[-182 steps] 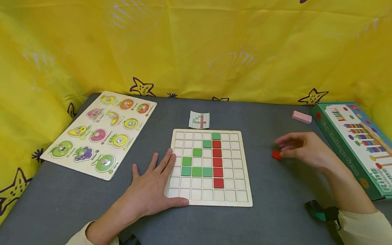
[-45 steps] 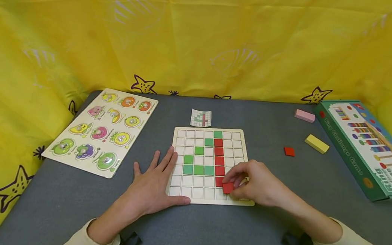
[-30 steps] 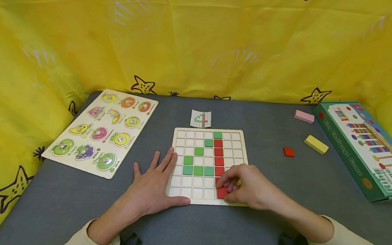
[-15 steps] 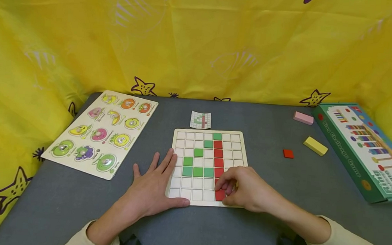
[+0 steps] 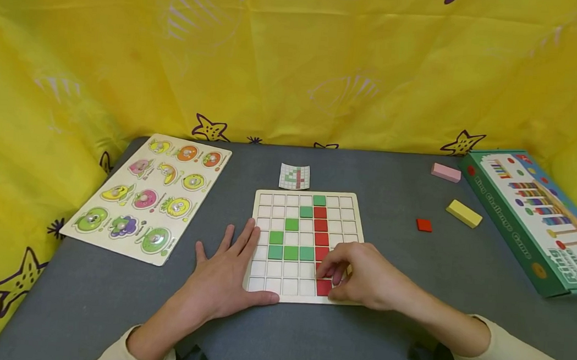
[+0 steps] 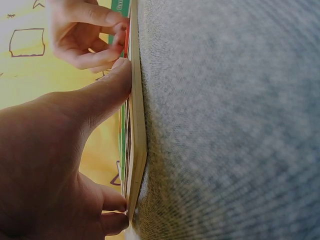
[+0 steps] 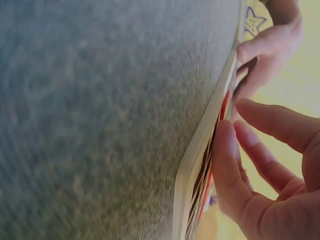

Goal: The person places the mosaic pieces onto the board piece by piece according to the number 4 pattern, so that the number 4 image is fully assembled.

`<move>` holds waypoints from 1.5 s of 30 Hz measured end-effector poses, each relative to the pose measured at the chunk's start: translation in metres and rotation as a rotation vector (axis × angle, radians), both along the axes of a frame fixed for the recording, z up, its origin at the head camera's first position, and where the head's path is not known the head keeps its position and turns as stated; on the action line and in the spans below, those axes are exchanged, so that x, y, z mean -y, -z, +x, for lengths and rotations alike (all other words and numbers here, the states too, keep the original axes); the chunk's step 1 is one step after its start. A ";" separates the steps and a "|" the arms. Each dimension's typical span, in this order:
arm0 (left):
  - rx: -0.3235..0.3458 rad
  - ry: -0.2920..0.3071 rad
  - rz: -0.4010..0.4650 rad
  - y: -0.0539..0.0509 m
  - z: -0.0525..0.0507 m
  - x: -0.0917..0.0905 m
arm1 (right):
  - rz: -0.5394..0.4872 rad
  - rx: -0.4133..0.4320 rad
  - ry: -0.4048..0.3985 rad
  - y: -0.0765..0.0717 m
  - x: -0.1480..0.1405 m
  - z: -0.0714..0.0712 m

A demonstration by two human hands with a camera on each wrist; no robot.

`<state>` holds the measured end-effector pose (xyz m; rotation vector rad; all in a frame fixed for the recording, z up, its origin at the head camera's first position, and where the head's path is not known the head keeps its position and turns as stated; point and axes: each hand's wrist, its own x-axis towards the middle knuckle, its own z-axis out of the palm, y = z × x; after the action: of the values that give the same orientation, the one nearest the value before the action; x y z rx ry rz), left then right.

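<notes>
A wooden grid board (image 5: pixel 257 285) lies on the table, with green tiles (image 5: pixel 290 253) in a stepped shape and a column of red tiles (image 5: pixel 321 225). My left hand (image 5: pixel 225 278) lies spread along the board's left edge, thumb on the front rim, fingertips on the left side. With curled fingers and thumb, my right hand (image 5: pixel 367 275) pinches a red tile (image 5: pixel 324 287) at the bottom cell of the red column. Its fingers partly hide the red tile above. In the right wrist view, thumb and fingers of the right hand (image 7: pixel 270 175) are close over the board.
A small pattern card (image 5: pixel 294 177) lies behind the board. To the right are a loose red tile (image 5: pixel 424 225), a yellow block (image 5: pixel 464 213), a pink block (image 5: pixel 445 172) and a green game box (image 5: pixel 523 227). A fruit puzzle board (image 5: pixel 137 215) lies at the left.
Earlier, my right hand was at a red tile right of the board. It carried a red tile over, slid it left and lowered it into the bottom cell. My left hand stayed still.
</notes>
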<state>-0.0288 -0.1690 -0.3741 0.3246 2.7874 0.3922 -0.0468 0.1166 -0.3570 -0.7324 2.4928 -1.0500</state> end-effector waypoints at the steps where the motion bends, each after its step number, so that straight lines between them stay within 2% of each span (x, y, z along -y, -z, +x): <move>1: 0.001 0.000 0.001 0.000 0.000 0.000 | -0.008 0.003 0.001 0.000 -0.001 -0.001; 7: 0.005 0.004 0.004 0.000 0.000 0.001 | -0.031 0.029 0.017 -0.005 -0.011 -0.007; 13: 0.011 0.003 0.004 0.000 -0.001 0.001 | -0.023 -0.002 0.041 -0.011 -0.028 -0.015; 21: 0.020 0.002 0.002 0.000 -0.002 0.001 | -0.029 -0.012 0.150 -0.021 -0.059 -0.028; 26: 0.023 0.000 0.000 0.000 -0.002 0.001 | -0.011 -0.059 0.213 -0.025 -0.081 -0.035; 38: 0.018 0.012 -0.003 0.000 -0.003 -0.001 | 0.046 -0.114 0.303 -0.026 -0.126 -0.053; 45: 0.021 0.009 -0.007 -0.002 -0.001 0.001 | 0.113 -0.050 0.351 -0.021 -0.146 -0.065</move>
<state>-0.0299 -0.1699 -0.3720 0.3296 2.7646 0.3821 -0.1117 0.2624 -0.3355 -0.2957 2.7637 -0.9985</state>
